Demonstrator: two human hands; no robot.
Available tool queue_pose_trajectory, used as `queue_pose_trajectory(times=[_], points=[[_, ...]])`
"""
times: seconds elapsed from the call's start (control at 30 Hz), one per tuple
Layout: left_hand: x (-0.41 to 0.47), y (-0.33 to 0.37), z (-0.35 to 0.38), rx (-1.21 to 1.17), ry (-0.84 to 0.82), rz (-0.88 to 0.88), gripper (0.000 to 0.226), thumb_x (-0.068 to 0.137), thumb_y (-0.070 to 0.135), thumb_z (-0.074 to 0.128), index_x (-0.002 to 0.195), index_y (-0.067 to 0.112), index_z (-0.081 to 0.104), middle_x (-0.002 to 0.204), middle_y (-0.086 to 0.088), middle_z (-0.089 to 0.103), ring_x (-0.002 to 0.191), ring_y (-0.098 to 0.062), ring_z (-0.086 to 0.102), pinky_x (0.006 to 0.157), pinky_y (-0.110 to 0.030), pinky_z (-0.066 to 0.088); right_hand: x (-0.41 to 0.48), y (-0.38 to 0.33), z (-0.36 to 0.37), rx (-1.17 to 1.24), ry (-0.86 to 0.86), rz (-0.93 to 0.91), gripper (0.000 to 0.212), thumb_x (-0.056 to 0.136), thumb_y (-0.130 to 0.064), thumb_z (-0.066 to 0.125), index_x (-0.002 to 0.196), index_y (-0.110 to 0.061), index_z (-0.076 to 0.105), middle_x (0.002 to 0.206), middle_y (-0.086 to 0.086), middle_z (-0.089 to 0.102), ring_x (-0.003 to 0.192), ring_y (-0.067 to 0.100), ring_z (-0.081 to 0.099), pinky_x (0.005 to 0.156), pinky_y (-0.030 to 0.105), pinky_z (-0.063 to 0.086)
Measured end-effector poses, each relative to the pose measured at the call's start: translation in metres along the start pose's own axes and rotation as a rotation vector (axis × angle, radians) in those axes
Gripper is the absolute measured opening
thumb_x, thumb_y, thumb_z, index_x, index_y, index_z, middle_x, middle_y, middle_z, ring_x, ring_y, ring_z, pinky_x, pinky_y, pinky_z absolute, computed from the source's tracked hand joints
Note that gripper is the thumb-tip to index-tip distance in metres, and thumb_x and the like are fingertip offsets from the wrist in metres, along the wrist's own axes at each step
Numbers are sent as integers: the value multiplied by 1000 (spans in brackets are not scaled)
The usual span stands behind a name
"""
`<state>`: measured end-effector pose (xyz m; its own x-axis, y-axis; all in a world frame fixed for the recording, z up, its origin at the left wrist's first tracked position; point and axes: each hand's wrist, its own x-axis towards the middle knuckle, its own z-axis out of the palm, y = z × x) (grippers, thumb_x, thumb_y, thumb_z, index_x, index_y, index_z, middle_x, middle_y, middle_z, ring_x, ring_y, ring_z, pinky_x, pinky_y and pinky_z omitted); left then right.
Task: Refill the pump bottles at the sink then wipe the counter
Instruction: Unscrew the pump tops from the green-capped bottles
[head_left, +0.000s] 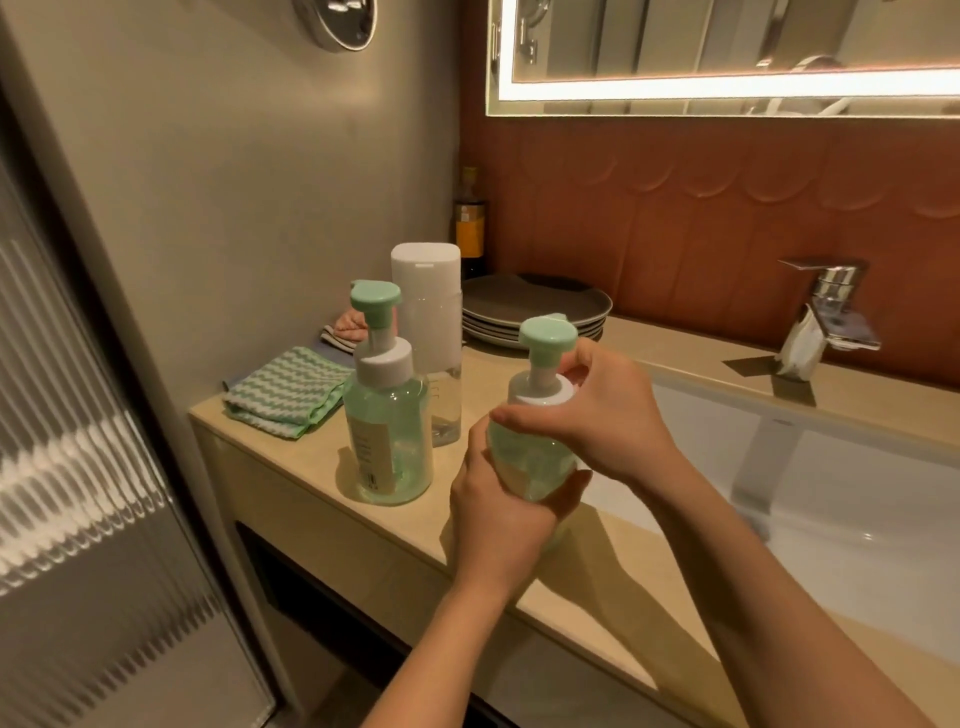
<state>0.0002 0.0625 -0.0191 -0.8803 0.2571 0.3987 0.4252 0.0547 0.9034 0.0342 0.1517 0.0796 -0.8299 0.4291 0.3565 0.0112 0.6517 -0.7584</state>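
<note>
Left hand (498, 514) — bottle (531, 457) base hidden behind

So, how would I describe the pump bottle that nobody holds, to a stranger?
Start at the beige counter left of the sink. Beside the striped green cloth stands a green pump bottle; unlike its twin, nobody holds it.

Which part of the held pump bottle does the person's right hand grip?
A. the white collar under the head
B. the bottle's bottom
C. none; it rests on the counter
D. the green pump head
A: the right hand curls round the white collar of the pump bottle, its green pump head free above, while the left hand holds the body.
</note>
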Motion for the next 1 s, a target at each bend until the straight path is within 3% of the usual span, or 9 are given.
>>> queue_pose_trajectory(times=[0.13,0.27,0.37,0.43,0.57,0.7,0.83,0.93,1.0], points=[[-1,0,0,-11,3,24,78,50,64,73,120,48,40,110,21,60,103,-1,56,81,-30,52,-1,3,-6,104,-82,-52,48,62,-35,83,102,-23,61,97,-12,63,94,5,58,72,18,47],[0,2,-1,-46,-34,37,77,52,65,69,120,45,39,110,25,56,103,10,53,81,-14,44,-12,-1,-2,120,-167,-81,45,69,-40,76,104,-43,47,100,-25,52,93,-10,52,71,6,41],[1,3,-2,-72,-50,25,71,54,53,75,113,52,36,105,32,51,99,23,48,75,0,38,-12,-1,11,9,-31,-46,72,58,-60,74,119,-33,45,115,-11,52,105,7,49,88,29,46],[2,-2,-2,-91,-57,8,77,57,36,84,116,51,36,109,28,55,100,17,52,79,-6,43,-10,-1,20,-115,106,-60,77,54,-65,74,116,-27,46,111,-8,53,103,12,48,88,36,47],[1,-4,-3,-67,-47,-11,79,53,42,84,115,52,37,112,25,55,108,1,54,88,-25,46,-6,-1,27,-157,229,-74,65,58,-57,79,105,-24,50,100,-6,56,95,12,50,84,37,48],[0,-3,-1,-47,-28,-7,82,51,51,81,120,51,37,113,21,57,107,-3,55,84,-28,48,-3,3,12,74,28,-66,50,62,-38,83,101,-26,55,99,-9,61,94,7,56,78,24,50],[-1,-1,-1,-59,-32,-9,83,50,57,78,123,38,42,111,18,58,105,-4,55,80,-22,46,-5,5,-4,263,-255,-102,48,73,-23,77,115,-34,56,103,-23,59,94,-9,56,71,8,46],[-1,1,-1,-64,-36,-5,79,51,60,73,120,39,42,109,23,56,103,5,54,81,-13,44,-6,4,1,216,-252,-82,64,66,-44,78,115,-48,38,107,-25,48,100,-2,52,77,11,46],[0,3,-2,-62,-57,-18,71,53,55,74,114,49,37,107,27,54,100,12,52,77,-7,41,-6,6,11,83,-74,-62,72,55,-61,77,113,-44,38,110,-16,48,106,9,49,86,28,48]])
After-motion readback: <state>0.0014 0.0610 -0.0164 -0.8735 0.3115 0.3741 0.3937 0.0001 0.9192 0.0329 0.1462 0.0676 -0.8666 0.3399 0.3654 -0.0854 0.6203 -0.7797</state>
